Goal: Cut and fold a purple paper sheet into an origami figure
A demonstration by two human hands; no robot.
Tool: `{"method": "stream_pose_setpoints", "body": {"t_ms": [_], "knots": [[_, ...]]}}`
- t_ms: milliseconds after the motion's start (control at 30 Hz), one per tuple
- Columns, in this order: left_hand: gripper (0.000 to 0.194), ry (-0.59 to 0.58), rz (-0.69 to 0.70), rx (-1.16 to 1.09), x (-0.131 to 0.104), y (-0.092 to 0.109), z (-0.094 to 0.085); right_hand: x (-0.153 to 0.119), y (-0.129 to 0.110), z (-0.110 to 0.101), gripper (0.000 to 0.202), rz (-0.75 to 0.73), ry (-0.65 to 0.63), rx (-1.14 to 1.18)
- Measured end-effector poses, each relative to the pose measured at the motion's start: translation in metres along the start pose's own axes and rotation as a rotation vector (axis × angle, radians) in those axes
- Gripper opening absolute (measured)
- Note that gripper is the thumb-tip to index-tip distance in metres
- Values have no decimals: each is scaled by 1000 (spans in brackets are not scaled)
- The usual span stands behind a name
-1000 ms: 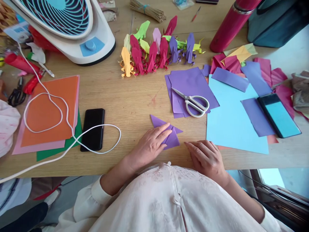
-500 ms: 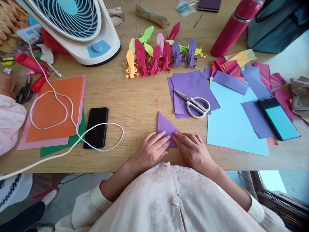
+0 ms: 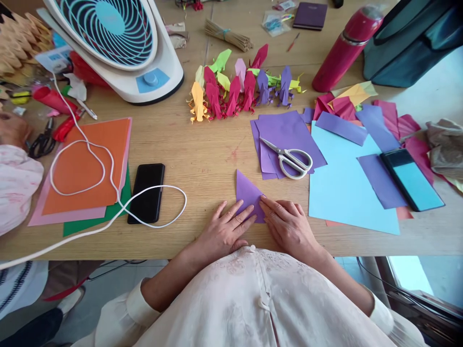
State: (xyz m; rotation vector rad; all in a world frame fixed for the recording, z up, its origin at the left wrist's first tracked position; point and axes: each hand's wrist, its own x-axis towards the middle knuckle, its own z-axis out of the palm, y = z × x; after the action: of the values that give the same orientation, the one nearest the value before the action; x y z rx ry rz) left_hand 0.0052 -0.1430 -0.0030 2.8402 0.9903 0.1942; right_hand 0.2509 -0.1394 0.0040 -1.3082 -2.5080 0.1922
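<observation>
A purple sheet of origami paper (image 3: 248, 189), folded to a triangle, lies on the table in front of me. My left hand (image 3: 227, 226) rests over its lower left part, fingers spread and flat. At its right corner, my right hand (image 3: 287, 222) has its fingers pressed together on the paper's edge. The lower part of the paper is partly covered by my fingers. Beyond the right hand, scissors (image 3: 294, 163) with white handles lie on a stack of purple paper (image 3: 285, 126).
Several folded paper figures (image 3: 231, 91) stand at the back. A fan (image 3: 152, 79), a phone (image 3: 146, 193) with a white cable (image 3: 184, 202), and orange paper (image 3: 90, 168) are left. Blue paper (image 3: 347, 202), another phone (image 3: 415, 180) and a red flask (image 3: 343, 53) are right. Another person's sleeve (image 3: 18, 188) shows far left.
The view has shifted slightly. My left fingers have spread a little apart on the paper, and the small raised flap at the right corner now lies under my right fingers.
</observation>
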Motion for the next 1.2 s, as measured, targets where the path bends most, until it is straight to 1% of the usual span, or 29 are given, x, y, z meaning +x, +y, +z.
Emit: {"method": "stream_pose_setpoints", "body": {"t_ms": [67, 167, 267, 300, 367, 467, 567, 667, 733, 833, 1000, 1067, 1200], "knots": [[60, 23, -2, -28, -2, 0, -3, 0, 0, 2, 46, -9, 9, 4], [44, 85, -47, -106, 4, -6, -13, 1, 0, 4, 45, -40, 35, 18], [35, 164, -168, -145, 26, -18, -24, 2, 0, 4, 44, -53, 54, 16], [35, 160, -214, -134, 36, -23, -27, 3, 0, 3, 44, -53, 55, 12], [41, 105, -294, -94, 57, -32, -31, 4, 0, 2, 42, -53, 52, 3], [48, -20, -334, -32, 84, -42, -37, 5, -2, 1, 39, -56, 51, -10], [49, -149, -344, 21, 104, -45, -46, 4, -2, 2, 37, -59, 66, -25], [51, -273, -355, 62, 118, -44, -57, 3, 0, 5, 37, -75, 90, -34], [50, -344, -346, 62, 126, -43, -63, 2, 1, 7, 38, -86, 97, -34], [38, -432, -324, 52, 134, -44, -70, 1, 2, 7, 38, -89, 90, -22], [25, -546, -288, -44, 144, -51, -73, 3, 6, 4, 39, -121, 53, -15], [22, -570, -290, -95, 146, -55, -71, 4, 9, 2, 39, -145, 30, 16], [19, -576, -311, -142, 150, -62, -67, 7, 14, -3, 39, -171, 8, 72]]}}
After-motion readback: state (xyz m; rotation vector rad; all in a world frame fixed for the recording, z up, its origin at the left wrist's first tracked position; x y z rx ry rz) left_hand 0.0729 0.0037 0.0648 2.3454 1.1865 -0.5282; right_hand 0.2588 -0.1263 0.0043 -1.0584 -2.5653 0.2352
